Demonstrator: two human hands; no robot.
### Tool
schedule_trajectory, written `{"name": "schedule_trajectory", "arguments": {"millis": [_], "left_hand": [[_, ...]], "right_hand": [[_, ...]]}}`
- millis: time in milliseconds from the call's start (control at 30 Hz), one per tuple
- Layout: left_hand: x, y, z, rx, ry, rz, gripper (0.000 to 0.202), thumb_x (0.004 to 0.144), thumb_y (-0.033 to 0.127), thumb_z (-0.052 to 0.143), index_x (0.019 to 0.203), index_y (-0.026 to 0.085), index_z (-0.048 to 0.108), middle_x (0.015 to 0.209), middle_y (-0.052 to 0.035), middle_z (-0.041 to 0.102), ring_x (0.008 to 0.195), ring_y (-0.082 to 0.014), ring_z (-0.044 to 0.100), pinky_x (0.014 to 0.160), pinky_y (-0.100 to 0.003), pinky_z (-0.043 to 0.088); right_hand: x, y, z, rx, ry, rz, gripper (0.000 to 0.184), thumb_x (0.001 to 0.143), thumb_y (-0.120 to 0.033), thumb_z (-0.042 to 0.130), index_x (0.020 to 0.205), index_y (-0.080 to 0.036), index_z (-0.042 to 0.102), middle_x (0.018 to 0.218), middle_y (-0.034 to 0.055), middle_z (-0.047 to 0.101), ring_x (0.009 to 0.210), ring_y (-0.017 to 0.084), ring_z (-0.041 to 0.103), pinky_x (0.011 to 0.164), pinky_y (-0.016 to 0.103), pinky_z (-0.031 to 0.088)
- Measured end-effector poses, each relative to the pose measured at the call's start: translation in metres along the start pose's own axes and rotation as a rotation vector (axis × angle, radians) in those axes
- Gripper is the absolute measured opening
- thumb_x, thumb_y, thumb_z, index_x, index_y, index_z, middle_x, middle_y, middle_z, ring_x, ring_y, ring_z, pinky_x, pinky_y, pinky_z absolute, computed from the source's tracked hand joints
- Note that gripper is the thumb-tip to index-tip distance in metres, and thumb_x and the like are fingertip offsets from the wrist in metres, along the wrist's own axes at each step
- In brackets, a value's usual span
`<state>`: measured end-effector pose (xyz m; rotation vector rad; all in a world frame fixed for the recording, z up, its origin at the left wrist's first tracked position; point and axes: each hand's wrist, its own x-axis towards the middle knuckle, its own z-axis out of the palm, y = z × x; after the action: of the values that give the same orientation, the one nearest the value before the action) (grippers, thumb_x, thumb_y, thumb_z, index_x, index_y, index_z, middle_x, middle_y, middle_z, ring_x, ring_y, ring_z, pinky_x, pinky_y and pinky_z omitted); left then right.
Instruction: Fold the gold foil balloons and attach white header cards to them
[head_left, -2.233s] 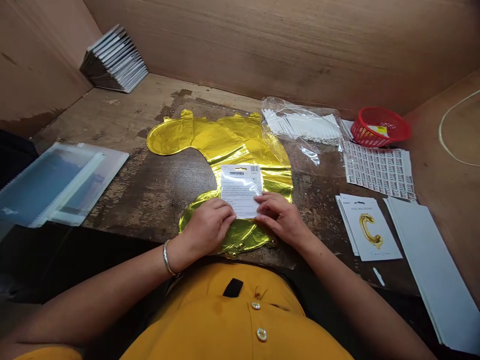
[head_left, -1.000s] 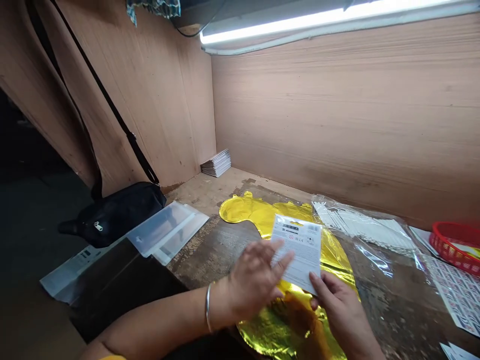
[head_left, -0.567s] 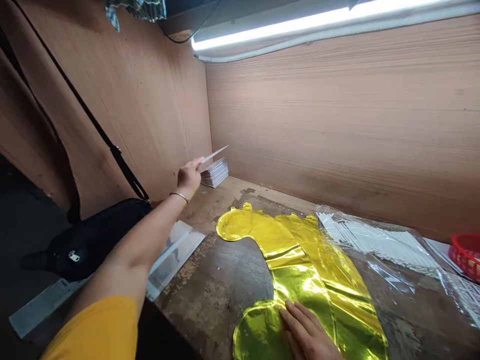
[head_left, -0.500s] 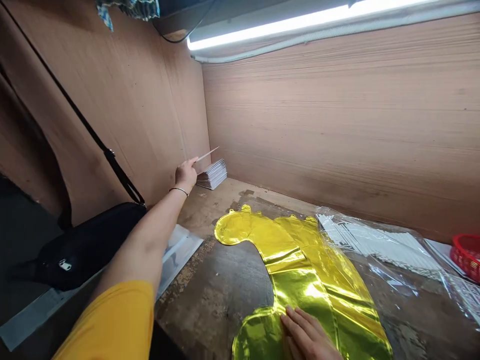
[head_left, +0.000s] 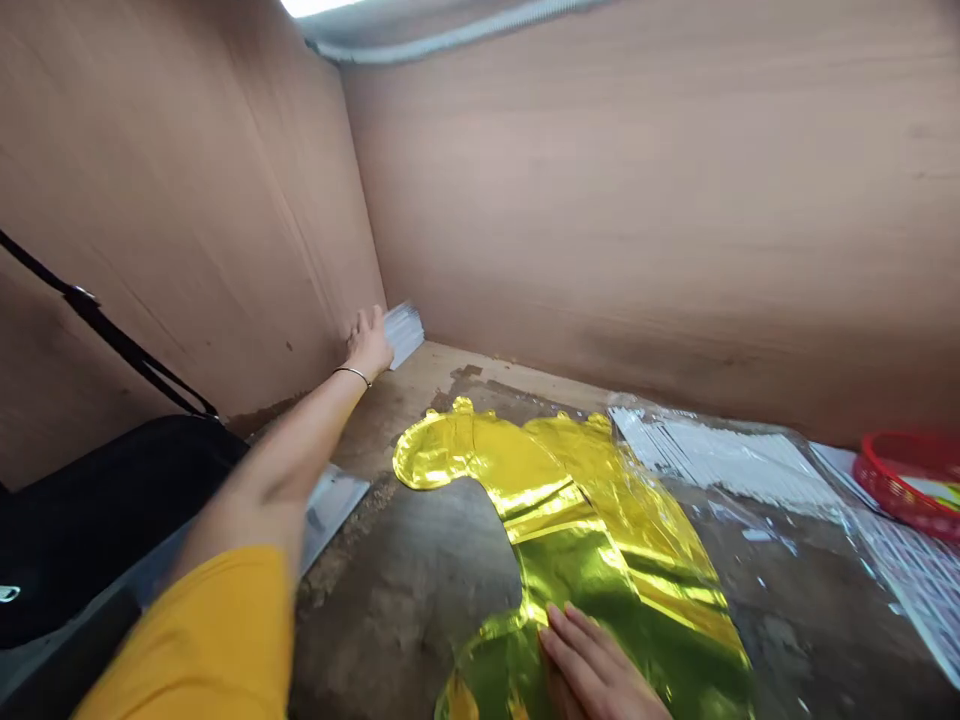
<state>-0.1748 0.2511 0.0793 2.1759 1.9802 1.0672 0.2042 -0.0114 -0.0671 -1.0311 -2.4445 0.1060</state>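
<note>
Left hand (head_left: pixel 367 345) extended toward the far corner, fingers raised and straight, just beside a stack of white flat packets (head_left: pixel 403 333); whether it holds anything cannot be told at this view. Thin metal bangle (head_left: pixel 352 375) on the wrist, yellow sleeve (head_left: pixel 202 640) on the upper arm. Right hand (head_left: pixel 600 670) lies flat, fingers slightly spread, pressing on a gold foil balloon (head_left: pixel 570 530) and gripping nothing. Balloon lies flat on the worn wooden table (head_left: pixel 405 570), its curved end pointing toward the far wall. Just beside it, a clear plastic bag of white sticks (head_left: pixel 720 455). Farther right, a red plastic basket (head_left: pixel 907 480) and a printed label sheet (head_left: pixel 919 590). Black bag (head_left: pixel 90 520) off the table edge, left.
</note>
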Motion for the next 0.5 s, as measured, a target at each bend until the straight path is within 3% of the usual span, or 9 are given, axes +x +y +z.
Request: {"name": "schedule_trajectory", "arguments": {"millis": [67, 133, 167, 200, 233, 300, 367, 500], "left_hand": [[-0.055, 0.037, 0.011, -0.038, -0.164, 0.127, 0.033, 0.095, 0.034, 0.049, 0.117, 0.014, 0.063, 0.130, -0.0146, 0.061, 0.124, -0.0272, 0.052, 0.108, -0.045, 0.036], [-0.128, 0.076, 0.020, -0.123, -0.408, 0.302, 0.022, 0.090, 0.033, 0.058, 0.105, 0.021, 0.069, 0.114, -0.0045, 0.071, 0.112, -0.0218, 0.062, 0.104, -0.038, 0.044], [-0.167, 0.092, 0.023, -0.170, -0.528, 0.417, 0.022, 0.088, 0.033, 0.062, 0.108, 0.026, 0.069, 0.118, -0.0010, 0.070, 0.116, -0.0206, 0.060, 0.109, -0.039, 0.039], [-0.204, 0.106, 0.024, -0.180, -0.606, 0.587, 0.029, 0.090, 0.031, 0.060, 0.118, 0.027, 0.064, 0.126, -0.0028, 0.066, 0.124, -0.0225, 0.055, 0.113, -0.046, 0.033], [-0.237, 0.115, 0.024, -0.185, -0.645, 0.698, 0.035, 0.092, 0.029, 0.059, 0.127, 0.025, 0.059, 0.132, -0.0059, 0.062, 0.130, -0.0239, 0.051, 0.115, -0.050, 0.029], [-0.283, 0.124, 0.028, -0.230, -0.617, 0.791, 0.031, 0.095, 0.026, 0.055, 0.125, 0.023, 0.060, 0.127, -0.0073, 0.065, 0.127, -0.0236, 0.054, 0.113, -0.051, 0.030], [-0.304, 0.124, 0.036, -0.287, -0.546, 0.782, 0.021, 0.096, 0.024, 0.053, 0.113, 0.022, 0.065, 0.117, -0.0057, 0.071, 0.119, -0.0222, 0.060, 0.111, -0.048, 0.034], [-0.296, 0.124, 0.046, -0.375, -0.534, 0.693, 0.013, 0.095, 0.021, 0.053, 0.093, 0.021, 0.066, 0.103, -0.0030, 0.075, 0.109, -0.0196, 0.066, 0.106, -0.045, 0.039]], "right_hand": [[0.010, -0.016, -0.018, -0.013, -0.061, 0.116, 0.035, 0.089, -0.018, 0.056, 0.123, -0.023, 0.066, 0.127, 0.0069, 0.066, 0.116, 0.028, 0.063, 0.092, 0.040, 0.058], [0.018, -0.029, -0.032, 0.012, -0.094, 0.180, 0.033, 0.090, -0.014, 0.052, 0.119, -0.020, 0.067, 0.125, 0.0086, 0.067, 0.117, 0.027, 0.062, 0.098, 0.043, 0.054], [0.021, -0.031, -0.038, 0.033, -0.101, 0.193, 0.032, 0.090, -0.014, 0.051, 0.118, -0.018, 0.067, 0.124, 0.0102, 0.068, 0.116, 0.027, 0.062, 0.100, 0.044, 0.052], [0.022, -0.032, -0.044, 0.036, -0.073, 0.220, 0.031, 0.090, -0.014, 0.051, 0.116, -0.016, 0.067, 0.120, 0.0115, 0.069, 0.114, 0.027, 0.063, 0.099, 0.045, 0.052], [0.022, -0.030, -0.051, 0.017, -0.026, 0.269, 0.029, 0.091, -0.014, 0.050, 0.114, -0.016, 0.067, 0.116, 0.0124, 0.070, 0.111, 0.027, 0.064, 0.099, 0.046, 0.051], [0.016, -0.025, -0.068, -0.023, 0.083, 0.359, 0.022, 0.092, -0.017, 0.049, 0.105, -0.017, 0.067, 0.105, 0.0120, 0.072, 0.101, 0.026, 0.066, 0.093, 0.044, 0.052], [0.006, -0.022, -0.086, -0.051, 0.154, 0.437, 0.018, 0.093, -0.020, 0.050, 0.096, -0.019, 0.067, 0.095, 0.0095, 0.072, 0.091, 0.024, 0.066, 0.085, 0.040, 0.053], [-0.017, -0.024, -0.111, 0.027, 0.079, 0.396, 0.015, 0.093, -0.021, 0.052, 0.092, -0.020, 0.067, 0.092, 0.0063, 0.072, 0.089, 0.021, 0.067, 0.082, 0.035, 0.054]]}}
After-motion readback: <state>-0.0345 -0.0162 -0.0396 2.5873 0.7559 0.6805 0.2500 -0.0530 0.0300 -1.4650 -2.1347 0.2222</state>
